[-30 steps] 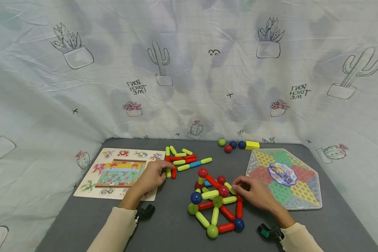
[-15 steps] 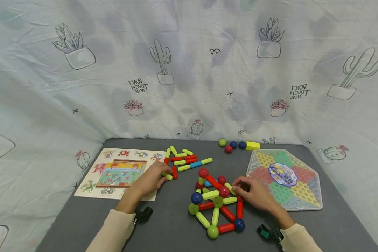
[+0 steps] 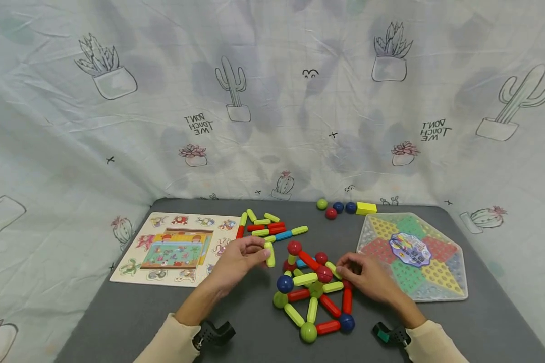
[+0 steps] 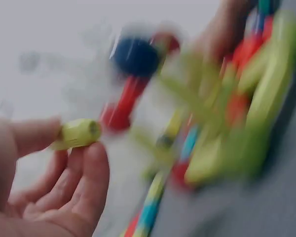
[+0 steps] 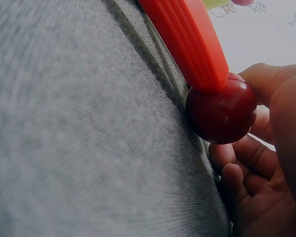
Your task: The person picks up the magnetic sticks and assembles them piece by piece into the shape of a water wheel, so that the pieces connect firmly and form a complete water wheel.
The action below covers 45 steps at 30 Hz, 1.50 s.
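My left hand (image 3: 237,262) pinches a yellow-green toy rod (image 3: 270,255) between thumb and fingers, raised left of the structure. In the left wrist view the held rod (image 4: 80,133) points its round end outward. A structure of coloured rods and balls stands mid-table, with green ball (image 3: 308,332) at the front, blue ball (image 3: 285,284) at the left and red ball (image 3: 294,247) on top. My right hand (image 3: 368,280) holds the structure's right side, fingertips at a slanted yellow-green rod (image 3: 332,269). The right wrist view shows its fingers around a dark red ball (image 5: 221,111) joined to a red rod (image 5: 190,44).
Loose rods (image 3: 265,227) lie behind my left hand. A wooden picture puzzle board (image 3: 127,252) is at the left, a hexagonal game board (image 3: 409,277) at the right. Several loose balls (image 3: 331,213) and a yellow block (image 3: 366,208) sit along the back edge.
My left hand has taken a yellow-green rod from the loose pile, lifted it and brought it right, towards the structure. My right hand has stayed at the structure's right side.
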### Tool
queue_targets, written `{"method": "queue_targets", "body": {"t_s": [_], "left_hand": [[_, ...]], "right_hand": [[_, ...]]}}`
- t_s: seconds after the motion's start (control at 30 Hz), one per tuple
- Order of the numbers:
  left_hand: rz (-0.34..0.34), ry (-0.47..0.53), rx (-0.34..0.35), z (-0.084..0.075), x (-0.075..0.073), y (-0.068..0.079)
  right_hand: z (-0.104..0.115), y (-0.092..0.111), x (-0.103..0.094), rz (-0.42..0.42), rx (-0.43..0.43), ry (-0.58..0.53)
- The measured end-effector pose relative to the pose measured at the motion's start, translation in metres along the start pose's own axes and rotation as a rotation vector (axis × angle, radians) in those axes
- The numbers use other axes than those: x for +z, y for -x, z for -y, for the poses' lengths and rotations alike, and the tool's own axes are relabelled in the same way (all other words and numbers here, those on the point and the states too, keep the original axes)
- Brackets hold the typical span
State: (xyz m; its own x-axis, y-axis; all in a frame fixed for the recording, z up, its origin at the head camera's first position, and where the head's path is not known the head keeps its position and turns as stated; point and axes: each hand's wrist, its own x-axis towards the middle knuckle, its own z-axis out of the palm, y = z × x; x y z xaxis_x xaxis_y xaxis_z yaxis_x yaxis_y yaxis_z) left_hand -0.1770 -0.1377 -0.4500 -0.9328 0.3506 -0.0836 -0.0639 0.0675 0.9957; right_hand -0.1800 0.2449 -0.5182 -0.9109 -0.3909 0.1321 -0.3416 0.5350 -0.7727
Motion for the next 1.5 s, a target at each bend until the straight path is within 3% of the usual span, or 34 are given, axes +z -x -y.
{"method": "queue_targets", "body": {"t_s": [0.1,0.2,0.4,0.6,0.73,0.87,0.93,1.0,1.13,1.3,1.5], "left_hand": [[0.038,0.133,-0.091,-0.005,0.024,0.002],[0.051,0.170,-0.156,-0.005,0.037,0.003],[0.079,0.153,-0.232,-0.003,0.044,-0.002],[0.046,0.107,-0.242,0.000,0.047,-0.008],[-0.013,0.004,-0.146,0.008,0.044,-0.012],[-0.076,-0.252,0.044,0.023,0.041,-0.021],[-0.058,-0.391,0.116,0.031,0.041,-0.025],[-0.006,-0.487,0.167,0.037,0.040,-0.029],[0.050,-0.577,0.233,0.045,0.039,-0.034],[0.033,-0.641,0.313,0.047,0.034,-0.033],[0.123,-0.629,0.319,0.045,0.026,-0.021]], "right_hand": [[-0.001,-0.001,0.000,-0.005,-0.016,-0.001],[-0.001,-0.001,0.000,-0.007,-0.023,-0.006],[-0.001,-0.001,0.001,-0.009,-0.013,-0.005],[-0.003,-0.001,0.002,-0.014,-0.023,-0.004],[0.000,-0.002,0.001,-0.038,-0.038,0.019],[0.014,-0.001,-0.001,-0.117,-0.145,0.094],[0.026,0.000,-0.001,-0.099,-0.210,0.115],[0.040,0.002,0.000,-0.026,-0.246,0.119],[0.061,0.005,0.012,0.107,-0.211,0.134],[0.070,0.007,0.029,0.056,-0.182,0.237],[0.070,0.009,0.026,0.013,-0.190,0.267]]}}
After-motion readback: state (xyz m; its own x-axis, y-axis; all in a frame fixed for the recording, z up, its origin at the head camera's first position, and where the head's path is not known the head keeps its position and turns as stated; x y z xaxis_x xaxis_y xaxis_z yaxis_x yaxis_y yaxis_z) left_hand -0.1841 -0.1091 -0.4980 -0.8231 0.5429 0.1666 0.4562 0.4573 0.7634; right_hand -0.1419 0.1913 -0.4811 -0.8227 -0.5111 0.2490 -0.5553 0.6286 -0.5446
